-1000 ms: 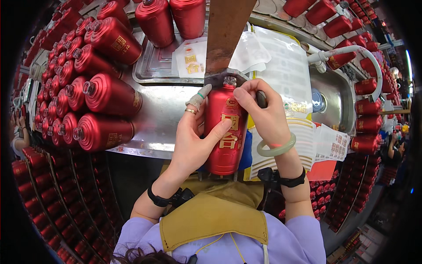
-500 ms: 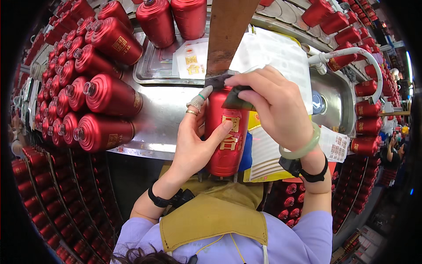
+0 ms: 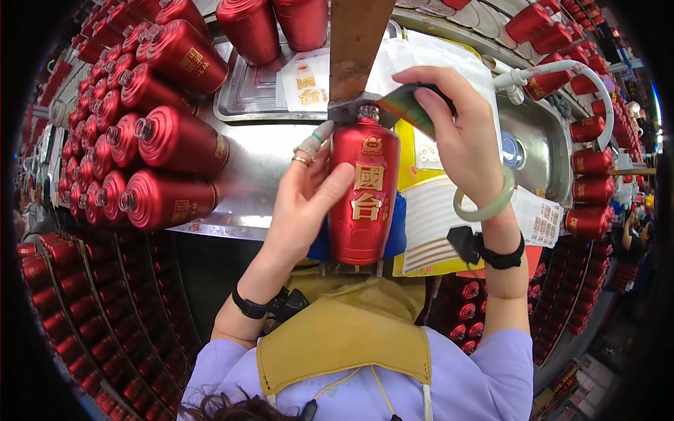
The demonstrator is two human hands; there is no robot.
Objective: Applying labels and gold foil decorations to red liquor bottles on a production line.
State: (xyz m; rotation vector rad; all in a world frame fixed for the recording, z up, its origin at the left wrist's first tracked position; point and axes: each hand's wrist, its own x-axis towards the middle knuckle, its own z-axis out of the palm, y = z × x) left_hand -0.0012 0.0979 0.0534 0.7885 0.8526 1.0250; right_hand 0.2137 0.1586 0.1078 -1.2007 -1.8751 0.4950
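Note:
A red bottle with raised gold characters and a clear glass neck lies in front of me, its neck pointing away. My left hand grips its left side, thumb on the front, with a pale cover on one fingertip. Over the bottle's upper right, my right hand pinches a thin dark green flat piece, held tilted and apart from the bottle. Blue material shows beneath the bottle.
A brown upright post stands just beyond the bottle's neck. Many red bottles are stacked at left. White label sheets lie at right, before a metal sink with a white hose. A clear tray sits behind.
My right hand has lifted the dark green piece up and right, off the bottle's shoulder. The emblem and glass neck now show. My left hand still holds the bottle.

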